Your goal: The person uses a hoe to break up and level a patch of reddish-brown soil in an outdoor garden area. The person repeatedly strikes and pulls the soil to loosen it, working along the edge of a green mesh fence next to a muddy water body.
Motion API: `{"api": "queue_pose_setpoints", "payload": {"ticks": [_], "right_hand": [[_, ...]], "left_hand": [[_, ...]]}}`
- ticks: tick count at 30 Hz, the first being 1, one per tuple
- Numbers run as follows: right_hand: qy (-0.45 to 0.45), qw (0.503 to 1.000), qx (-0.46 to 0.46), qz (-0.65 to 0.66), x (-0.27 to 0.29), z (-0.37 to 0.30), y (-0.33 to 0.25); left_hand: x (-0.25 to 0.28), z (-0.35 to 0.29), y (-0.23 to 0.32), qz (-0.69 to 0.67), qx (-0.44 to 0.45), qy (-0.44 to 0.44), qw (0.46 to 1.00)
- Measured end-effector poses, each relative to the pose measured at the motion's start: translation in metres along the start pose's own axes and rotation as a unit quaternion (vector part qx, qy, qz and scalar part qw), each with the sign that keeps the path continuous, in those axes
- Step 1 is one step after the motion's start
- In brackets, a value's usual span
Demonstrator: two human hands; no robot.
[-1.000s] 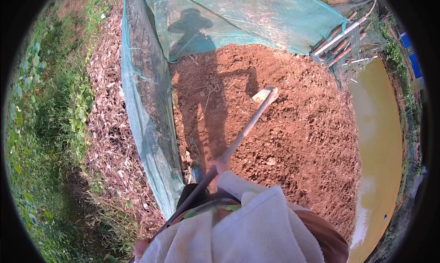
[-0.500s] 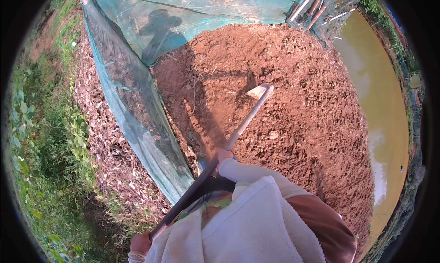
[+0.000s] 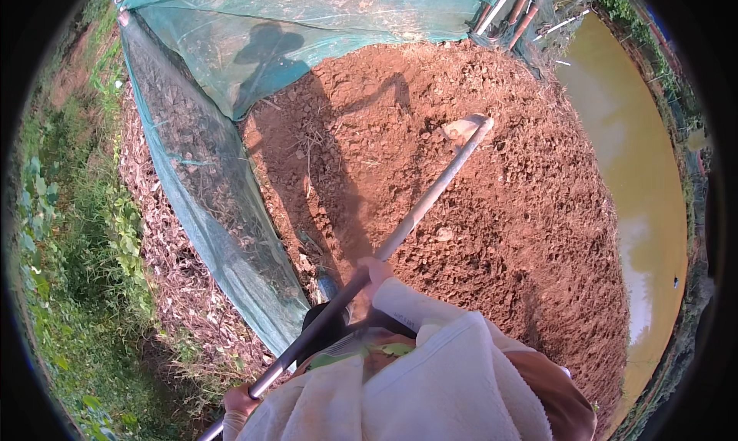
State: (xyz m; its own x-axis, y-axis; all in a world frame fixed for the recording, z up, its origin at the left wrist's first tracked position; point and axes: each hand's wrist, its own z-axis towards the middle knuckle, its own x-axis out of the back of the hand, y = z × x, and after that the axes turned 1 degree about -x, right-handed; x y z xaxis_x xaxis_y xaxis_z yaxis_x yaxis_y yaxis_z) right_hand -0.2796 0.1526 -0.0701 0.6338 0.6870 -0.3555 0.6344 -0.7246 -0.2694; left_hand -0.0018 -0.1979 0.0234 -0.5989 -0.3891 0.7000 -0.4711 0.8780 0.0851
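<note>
Both hands grip a long-handled hoe that slants from lower left to upper right. My left hand is closed round the lower part of the handle. Farther up, my right hand wraps the shaft near its middle, its forearm in a pale sleeve. The pale hoe blade is at the far end, over or on reddish-brown clumpy soil; whether it touches the soil I cannot tell.
A green mesh net fence stands along the left and far sides of the soil. Leafy plants and dry leaf litter lie left of it. Muddy yellow water borders the right. Several poles stand at the far right corner.
The hoe blade has shifted right and farther away, and more of the handle's lower end shows. Both hands still grip it. My view has shifted slightly.
</note>
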Motion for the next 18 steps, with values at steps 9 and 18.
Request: {"api": "queue_pose_setpoints", "payload": {"ticks": [9, 18], "right_hand": [[-0.005, 0.975, 0.220, -0.008, 0.017, 0.049, -0.194], [0.051, 0.991, 0.107, -0.057, 0.074, 0.116, -0.026]], "left_hand": [[0.007, 0.069, 0.264, -0.016, -0.210, 0.013, 0.977], [0.017, -0.005, 0.165, 0.073, -0.079, -0.095, 0.990]]}}
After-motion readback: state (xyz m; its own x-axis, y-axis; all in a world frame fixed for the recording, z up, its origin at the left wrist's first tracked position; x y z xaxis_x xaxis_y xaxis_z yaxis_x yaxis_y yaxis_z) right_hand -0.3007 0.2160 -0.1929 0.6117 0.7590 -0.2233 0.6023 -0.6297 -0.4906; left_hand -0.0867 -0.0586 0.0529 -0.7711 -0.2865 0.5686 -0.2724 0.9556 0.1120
